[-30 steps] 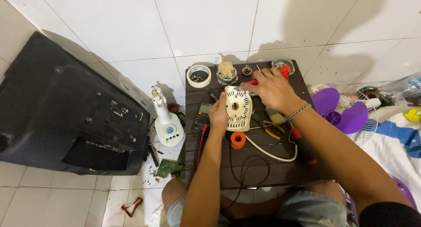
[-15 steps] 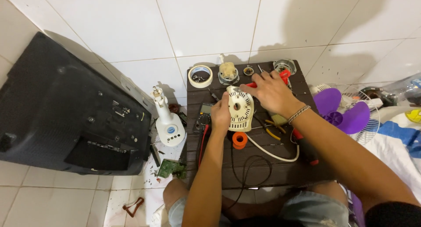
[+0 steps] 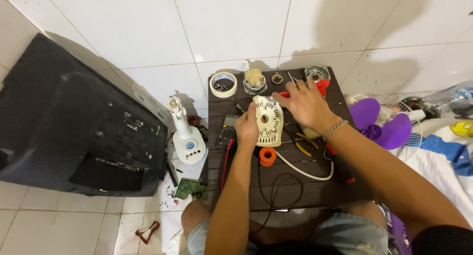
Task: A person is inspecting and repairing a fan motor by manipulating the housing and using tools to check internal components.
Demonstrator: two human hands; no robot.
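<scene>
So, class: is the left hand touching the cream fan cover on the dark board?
Touching. The head view shows the left hand gripping the edge of the fan cover, fingers wrapped against it, no gap.

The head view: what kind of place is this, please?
Probably a home repair spot on a tiled floor. A low dark table carries tools and a multimeter; both hands hold a cream fan housing; purple fan blades and a television's back lie nearby.

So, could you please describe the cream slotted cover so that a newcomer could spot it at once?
Find the dark wooden table on the white tiled floor. Near its middle, the left hand holds the cream slotted cover, with the right hand beside it. It is the only round, pale, vented piece with a centre hole.
</scene>
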